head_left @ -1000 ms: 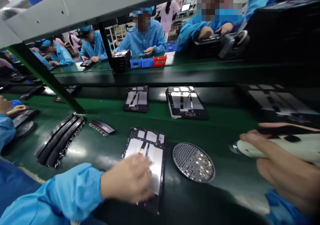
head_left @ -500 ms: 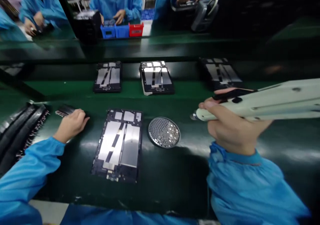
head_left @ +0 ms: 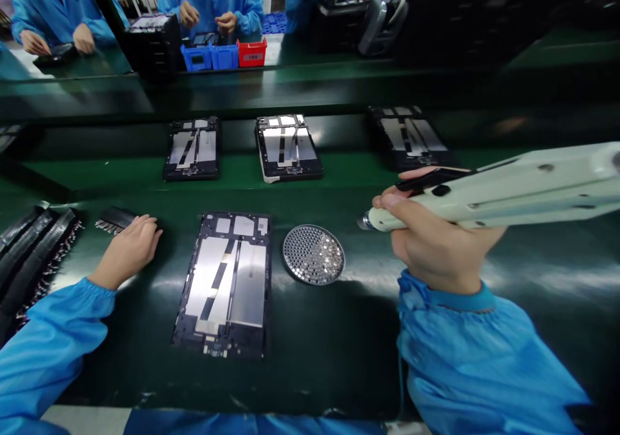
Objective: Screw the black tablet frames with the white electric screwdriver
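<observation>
A tablet frame (head_left: 223, 283) with silver plates lies flat on the dark green bench in front of me. Just right of it sits a round perforated screw tray (head_left: 314, 254) holding small screws. My right hand (head_left: 431, 241) grips a cream electric screwdriver (head_left: 494, 190), its tip pointing left, above and right of the tray. My left hand (head_left: 126, 249) rests on the bench left of the frame, fingertips at a small stack of black strip parts (head_left: 113, 219); whether it grips one I cannot tell.
Three more tablet frames (head_left: 192, 147) (head_left: 287, 144) (head_left: 407, 135) lie on the conveyor behind. Black part strips (head_left: 29, 254) pile at the far left. Blue and red bins (head_left: 224, 54) and other workers' hands sit across the line.
My left hand left the tablet frame and went left to the black strip parts. My right hand brought the screwdriver up and leftward, near the screw tray. The view tilted down.
</observation>
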Demonstrator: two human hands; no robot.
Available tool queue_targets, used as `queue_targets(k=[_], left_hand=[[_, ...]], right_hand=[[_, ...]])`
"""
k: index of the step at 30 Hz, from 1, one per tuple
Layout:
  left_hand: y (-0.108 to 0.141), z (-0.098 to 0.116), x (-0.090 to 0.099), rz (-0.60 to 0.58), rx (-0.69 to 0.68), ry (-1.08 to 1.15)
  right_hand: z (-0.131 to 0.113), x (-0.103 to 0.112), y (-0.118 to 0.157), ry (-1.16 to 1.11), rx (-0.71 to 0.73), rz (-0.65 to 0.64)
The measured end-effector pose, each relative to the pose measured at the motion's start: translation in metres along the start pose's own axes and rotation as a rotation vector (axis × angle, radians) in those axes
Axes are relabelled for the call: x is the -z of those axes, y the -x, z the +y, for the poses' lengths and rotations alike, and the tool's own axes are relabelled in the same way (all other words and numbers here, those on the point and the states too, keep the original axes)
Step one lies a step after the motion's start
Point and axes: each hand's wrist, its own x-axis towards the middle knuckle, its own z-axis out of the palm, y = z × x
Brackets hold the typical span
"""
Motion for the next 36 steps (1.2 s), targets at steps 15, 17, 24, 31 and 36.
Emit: queue_targets(k=[15,17,24,31,36], left_hand=[[-0.146,0.126,-0.024,0.009,0.083,0.755],[-0.148,0.13,-0.033,0.0,0.031,0.753],[-0.145,0.135,-0.033,-0.069,-0.243,0.675],[-0.129,0.13,-0.018,-0.142,-0.482,0.558],[-0.12,0.124,-0.014,-0.215,-0.514,0.346]], right_hand=[[0.003,-0.005,0.007,-0.19,-0.069,-0.067],[0.003,-0.005,0.008,-0.187,-0.076,-0.073],[0.002,-0.006,0.01,-0.162,-0.081,-0.093],[-0.005,-0.009,0.013,-0.15,-0.073,-0.123],[-0.012,-0.014,0.018,-0.137,-0.136,-0.179]])
